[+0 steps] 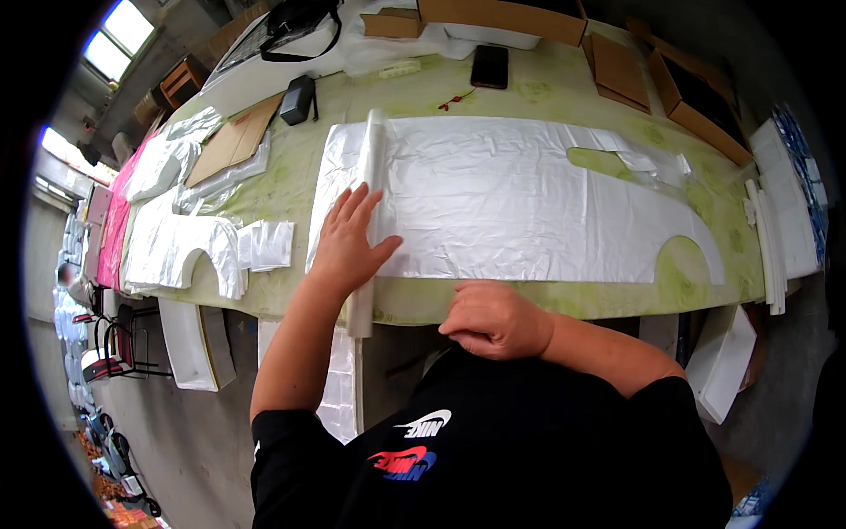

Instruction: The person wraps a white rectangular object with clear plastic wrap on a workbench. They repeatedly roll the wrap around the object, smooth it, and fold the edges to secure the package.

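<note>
- Evidently, laying out looked done: the white plastic sheet [493, 207] lay spread across the green-covered bench [573, 300], cutouts toward the right.
- A pale tube [376, 154] crossed its left part, overhanging the near edge.
- Of the hands, the left hand [346, 249] rested on the tube, fingers spread, gripping nothing.
- The right hand [493, 320] was loosely clenched near the edge; any contents couldn't be told.
- Smoothing seemed unfinished: wrinkles remained, and the sheet was unfolded.
</note>
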A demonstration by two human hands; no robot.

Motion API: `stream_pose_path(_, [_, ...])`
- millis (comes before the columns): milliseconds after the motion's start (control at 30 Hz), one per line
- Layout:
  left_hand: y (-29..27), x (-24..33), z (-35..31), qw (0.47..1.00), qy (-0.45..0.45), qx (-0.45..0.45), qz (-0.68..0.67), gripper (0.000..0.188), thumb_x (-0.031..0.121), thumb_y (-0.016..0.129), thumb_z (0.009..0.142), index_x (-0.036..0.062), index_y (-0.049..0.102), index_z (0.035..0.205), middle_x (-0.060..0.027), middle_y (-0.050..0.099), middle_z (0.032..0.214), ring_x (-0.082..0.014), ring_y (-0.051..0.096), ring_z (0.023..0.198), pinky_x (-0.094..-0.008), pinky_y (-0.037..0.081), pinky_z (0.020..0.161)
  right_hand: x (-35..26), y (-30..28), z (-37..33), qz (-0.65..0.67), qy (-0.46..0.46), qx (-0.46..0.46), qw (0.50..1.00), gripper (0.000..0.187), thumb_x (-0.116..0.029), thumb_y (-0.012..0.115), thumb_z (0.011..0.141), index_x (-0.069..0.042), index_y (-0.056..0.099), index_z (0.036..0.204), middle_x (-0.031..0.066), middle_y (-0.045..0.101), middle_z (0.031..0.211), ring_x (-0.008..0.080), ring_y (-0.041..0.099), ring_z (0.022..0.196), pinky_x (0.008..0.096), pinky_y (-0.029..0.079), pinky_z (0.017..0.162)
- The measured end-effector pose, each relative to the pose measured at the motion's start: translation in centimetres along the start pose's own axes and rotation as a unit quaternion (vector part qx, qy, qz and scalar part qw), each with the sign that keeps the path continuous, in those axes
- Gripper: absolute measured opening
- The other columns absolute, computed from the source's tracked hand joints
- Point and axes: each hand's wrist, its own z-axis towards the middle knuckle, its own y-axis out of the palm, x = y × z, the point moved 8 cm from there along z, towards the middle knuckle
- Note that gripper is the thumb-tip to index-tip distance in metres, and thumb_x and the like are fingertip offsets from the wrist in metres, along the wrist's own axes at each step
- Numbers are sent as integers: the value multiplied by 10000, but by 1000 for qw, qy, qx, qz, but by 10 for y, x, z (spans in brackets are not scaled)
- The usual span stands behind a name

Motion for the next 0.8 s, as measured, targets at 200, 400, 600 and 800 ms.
stream_pose_path(200, [-7,-78,-4,989,-141,29,18,716,172,580,928,70,356,1601,-228,327,1661,-379,299,1549,-436,256,1272,1,-3,-11,19,23,32,999,169,-8,765,801,-77,727,950,82,688,838,309,650,787,420,536,735])
stream_pose_path(400, [-12,-91,6,951,-281,-66,113,918,367,664,941,111,171,1671,-254,350,1640,-418,369,1498,-453,347,1214,0,-5,-20,9,44,18,999,165,-19,770,811,-78,735,961,93,700,851,309,675,829,417,540,735])
stream_pose_path(600, [-16,-112,16,973,-227,2,-35,921,303,697,951,177,151,1682,-240,576,1410,-407,617,1227,-450,506,1012,0,-17,-33,12,101,33,994,198,-35,769,821,-83,740,1012,86,709,892,320,675,858,419,553,790])
stream_pose_path(800, [34,16,35,808,-182,61,-557,954,47,666,961,204,74,1693,-107,632,1165,-172,607,899,-345,545,782,15,-33,-31,-14,199,119,973,574,-149,746,899,-139,578,1448,176,582,1360,328,632,1156,404,522,1003])
